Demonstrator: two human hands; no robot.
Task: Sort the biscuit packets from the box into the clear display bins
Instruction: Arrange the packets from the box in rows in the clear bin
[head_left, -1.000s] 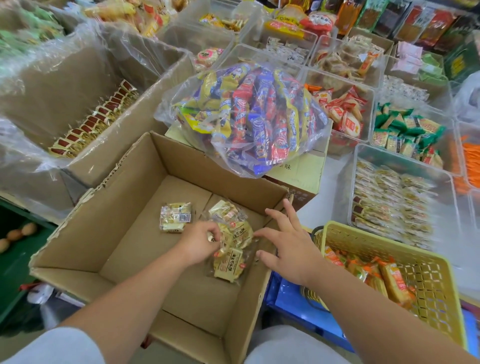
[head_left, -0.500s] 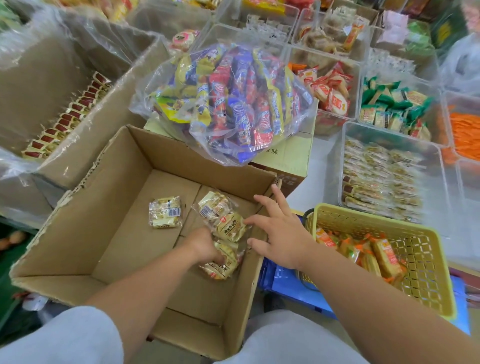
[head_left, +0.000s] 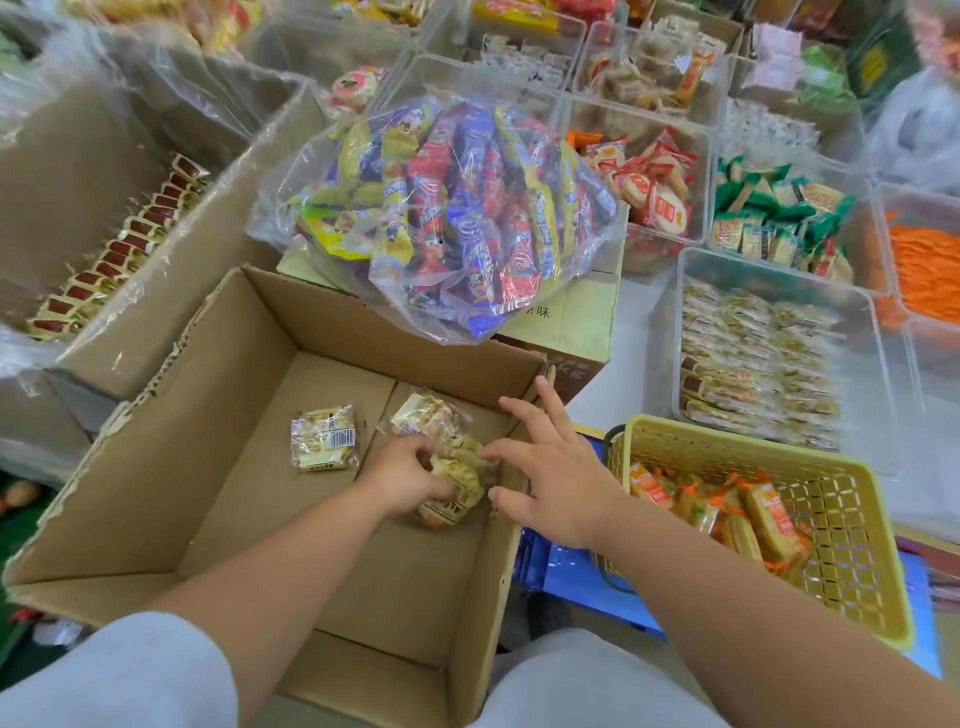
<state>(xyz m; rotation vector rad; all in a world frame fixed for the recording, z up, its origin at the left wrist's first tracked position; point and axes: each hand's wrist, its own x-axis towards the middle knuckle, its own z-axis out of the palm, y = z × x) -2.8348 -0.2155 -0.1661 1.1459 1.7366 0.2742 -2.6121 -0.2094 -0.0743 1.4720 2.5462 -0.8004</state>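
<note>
An open cardboard box (head_left: 156, 467) lies in front of me. Inside it my left hand (head_left: 402, 480) grips a bunch of yellow biscuit packets (head_left: 452, 486) near the box's right wall. One more packet (head_left: 323, 439) lies loose on the box floor to the left, and another (head_left: 426, 415) just behind my hand. My right hand (head_left: 553, 467) hovers over the box's right wall with fingers spread, its fingertips close to the held packets. A clear display bin (head_left: 685, 270) holding similar yellow packets stands at the right.
A yellow plastic basket (head_left: 857, 545) with orange packets sits beside the box on the right. A clear bag of colourful snacks (head_left: 457, 208) rests on a closed carton behind the box. Several clear bins of other snacks fill the back; a lined carton (head_left: 171, 260) stands left.
My left hand has closed round the packets by the right wall and gathered them together. My right hand stays spread over the wall, fingertips nearer the packets.
</note>
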